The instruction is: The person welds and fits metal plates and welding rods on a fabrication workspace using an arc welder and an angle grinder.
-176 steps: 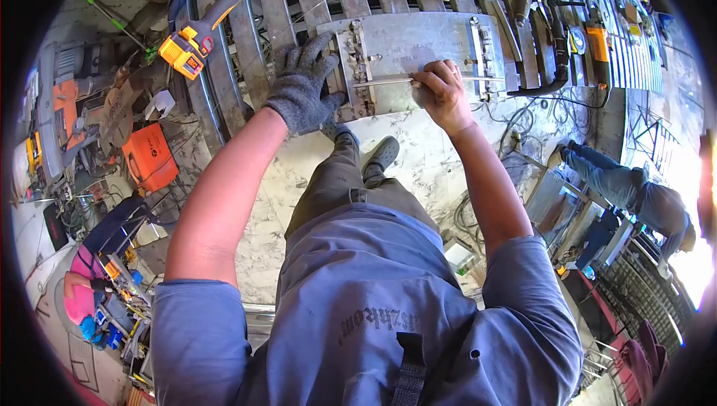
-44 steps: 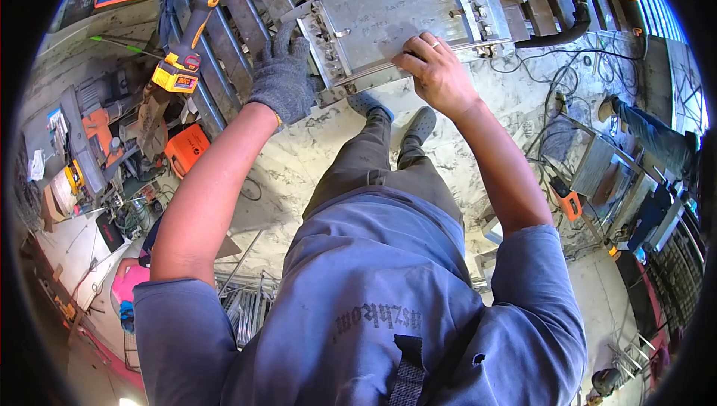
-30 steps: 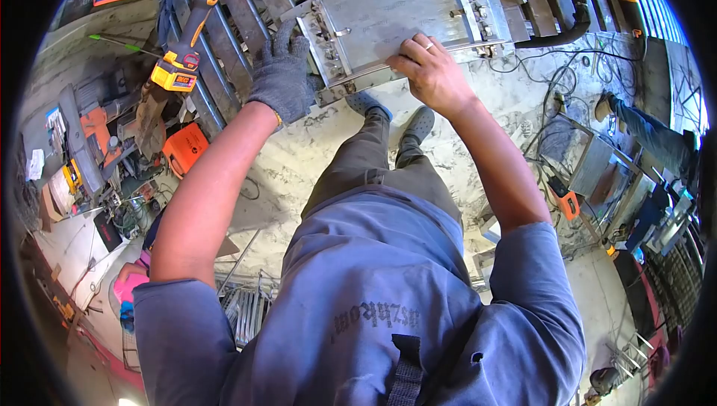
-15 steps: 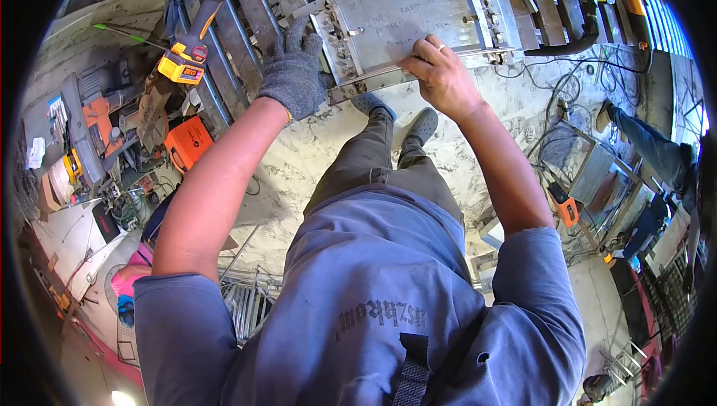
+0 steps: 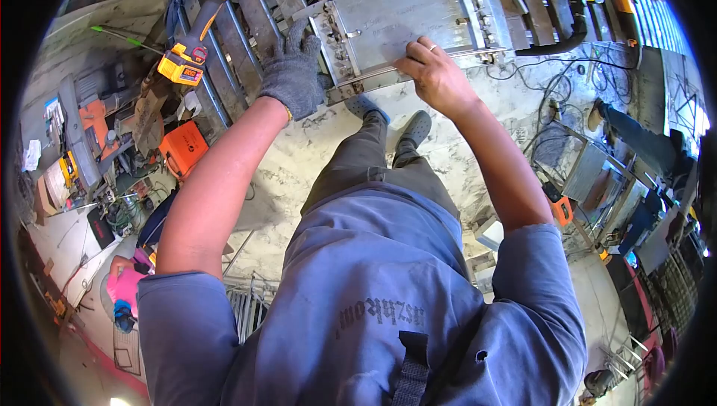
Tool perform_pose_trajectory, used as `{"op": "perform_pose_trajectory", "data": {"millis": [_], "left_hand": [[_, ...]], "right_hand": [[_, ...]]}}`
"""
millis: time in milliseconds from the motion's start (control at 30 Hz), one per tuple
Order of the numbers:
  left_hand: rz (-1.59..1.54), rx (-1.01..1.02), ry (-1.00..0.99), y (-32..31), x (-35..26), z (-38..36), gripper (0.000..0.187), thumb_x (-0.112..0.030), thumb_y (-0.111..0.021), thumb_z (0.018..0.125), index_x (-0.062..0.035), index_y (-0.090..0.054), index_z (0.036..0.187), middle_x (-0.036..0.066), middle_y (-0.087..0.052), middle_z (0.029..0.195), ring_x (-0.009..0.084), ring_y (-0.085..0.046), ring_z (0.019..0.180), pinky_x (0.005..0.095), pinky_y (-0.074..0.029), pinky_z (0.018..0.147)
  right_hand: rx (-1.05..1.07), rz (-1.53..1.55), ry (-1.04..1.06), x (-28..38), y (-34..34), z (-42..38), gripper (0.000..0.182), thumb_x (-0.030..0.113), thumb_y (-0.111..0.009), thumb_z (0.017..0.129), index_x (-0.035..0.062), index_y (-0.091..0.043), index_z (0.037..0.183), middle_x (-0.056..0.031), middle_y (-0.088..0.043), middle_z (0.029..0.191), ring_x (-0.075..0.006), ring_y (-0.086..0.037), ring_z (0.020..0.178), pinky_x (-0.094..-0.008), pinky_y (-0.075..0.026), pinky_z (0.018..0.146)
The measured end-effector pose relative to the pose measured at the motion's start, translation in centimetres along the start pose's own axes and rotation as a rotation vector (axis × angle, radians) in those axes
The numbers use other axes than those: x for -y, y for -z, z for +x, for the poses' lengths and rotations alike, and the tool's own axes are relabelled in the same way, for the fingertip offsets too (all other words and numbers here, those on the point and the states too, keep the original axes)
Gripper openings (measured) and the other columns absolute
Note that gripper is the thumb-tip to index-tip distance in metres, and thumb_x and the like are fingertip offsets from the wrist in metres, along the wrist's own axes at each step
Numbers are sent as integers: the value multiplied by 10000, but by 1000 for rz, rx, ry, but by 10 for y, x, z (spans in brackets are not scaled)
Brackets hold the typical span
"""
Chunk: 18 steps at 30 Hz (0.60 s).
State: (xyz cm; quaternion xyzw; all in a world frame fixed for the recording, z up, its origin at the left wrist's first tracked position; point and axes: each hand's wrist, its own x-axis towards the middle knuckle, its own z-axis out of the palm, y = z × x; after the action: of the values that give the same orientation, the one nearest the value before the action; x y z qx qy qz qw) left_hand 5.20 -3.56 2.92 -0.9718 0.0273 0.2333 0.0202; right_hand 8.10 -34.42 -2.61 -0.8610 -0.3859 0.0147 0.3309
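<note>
My left hand, in a grey knit glove, rests with fingers spread at the left edge of a curved metal plate. Two strips with rows of small metal fittings cross the plate, the left strip beside the glove and the right strip farther over. Along the plate's near edge runs a thin metal rod. My bare right hand has its thumb and fingers pinched on this rod, near its middle; the fingertips partly hide the contact. Faint handwriting marks the plate.
A yellow cordless power tool lies on the slatted metal bench, left of the plate. An orange case sits at left. Cables trail over the floor at right. A person in pink is low at left; another person's leg shows at right.
The view has shifted slightly. Both hands keep nearly the same places at the plate. The person in pink at lower left shows more fully now.
</note>
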Motion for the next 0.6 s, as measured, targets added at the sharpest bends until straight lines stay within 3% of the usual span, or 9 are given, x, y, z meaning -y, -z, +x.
{"op": "perform_pose_trajectory", "data": {"millis": [100, 300, 400, 433, 567, 600], "left_hand": [[-9, 2, -21, 6, 2, -1, 916, -332, -855, 887, -43, -472, 1668, 201, -193, 1836, 521, -303, 1633, 619, -308, 1347], [-33, -35, -58, 3, 5, -2, 897, -312, -824, 895, -18, -457, 1659, 218, -194, 1838, 543, -309, 1626, 609, -313, 1344], [-152, 49, -53, 6, 6, -4, 982, -266, -773, 900, 55, -342, 1722, 244, -163, 1870, 543, -181, 1696, 617, -180, 1397], [-123, -100, -128, -32, 18, 9, 947, -284, -770, 902, 52, -381, 1698, 254, -230, 1843, 533, -245, 1670, 600, -185, 1401], [-422, -341, -204, -35, 28, -15, 788, -334, -819, 891, -34, -528, 1559, 221, -370, 1768, 518, -458, 1466, 615, -332, 1305], [-444, -492, -256, -50, 33, -14, 784, -336, -857, 864, -64, -548, 1532, 198, -397, 1758, 510, -475, 1436, 613, -370, 1264]], "right_hand": [[7, -61, -31, 3, -2, -6, 319, 60, -666, 880, 116, -805, 1161, -87, -675, 1190, -313, -630, 1218, -448, -522, 1110], [-52, -352, -91, 38, 0, -24, 464, 124, -600, 1021, 110, -678, 1478, -165, -635, 1474, -365, -573, 1439, -544, -422, 1248], [-26, -299, -194, 69, 17, -39, 456, 134, -675, 1018, 99, -670, 1473, -174, -630, 1465, -374, -575, 1429, -555, -418, 1231], [-29, -289, -213, 75, 18, -45, 461, 138, -704, 1015, 93, -667, 1472, -176, -632, 1456, -374, -578, 1420, -556, -418, 1224], [0, -350, -267, 87, 27, -49, 467, 138, -713, 1025, 80, -660, 1485, -164, -650, 1439, -363, -593, 1402, -547, -424, 1213], [7, -355, -266, 84, 27, -44, 464, 134, -702, 1032, 79, -657, 1491, -159, -651, 1442, -353, -594, 1401, -543, -422, 1213]]}}
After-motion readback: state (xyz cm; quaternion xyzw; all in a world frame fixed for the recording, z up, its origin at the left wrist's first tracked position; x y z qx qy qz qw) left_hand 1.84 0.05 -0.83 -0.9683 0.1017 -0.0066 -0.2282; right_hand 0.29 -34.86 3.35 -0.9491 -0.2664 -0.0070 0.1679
